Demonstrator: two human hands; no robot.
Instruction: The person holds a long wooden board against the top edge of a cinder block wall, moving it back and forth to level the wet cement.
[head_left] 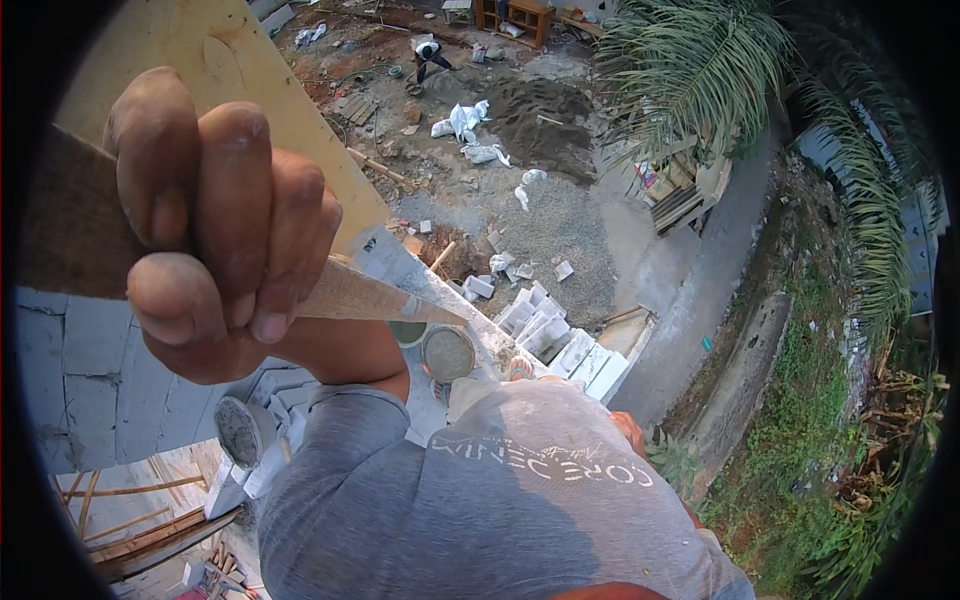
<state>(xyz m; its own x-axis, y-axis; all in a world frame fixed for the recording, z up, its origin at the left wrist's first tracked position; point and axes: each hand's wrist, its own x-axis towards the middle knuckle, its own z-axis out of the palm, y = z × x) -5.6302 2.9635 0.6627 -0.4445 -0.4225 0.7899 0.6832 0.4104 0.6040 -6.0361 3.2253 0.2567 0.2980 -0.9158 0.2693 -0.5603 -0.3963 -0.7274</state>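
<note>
High at the left, my left hand (215,220) is closed round a wooden beam (375,295), with its fingers wrapped over the wood. Behind it rises a yellowish panel (230,70) that looks like plywood. Past the right side of my grey shirt, only a small part of my right hand (627,430) shows. The shirt hides the rest, so its fingers and anything in them cannot be made out. Below the beam stands a round bucket (447,353) of grey mortar. Another mortar bucket (243,432) sits beside my left sleeve.
Pale block walling (100,365) lies at the left, above wooden poles (140,490). Light blocks (545,325) are stacked past a sandalled foot (520,368). Far below are a bending person (430,55), dark sand (540,115), gravel (560,230) and a paved road (715,270). Palm fronds (700,70) overhang the right.
</note>
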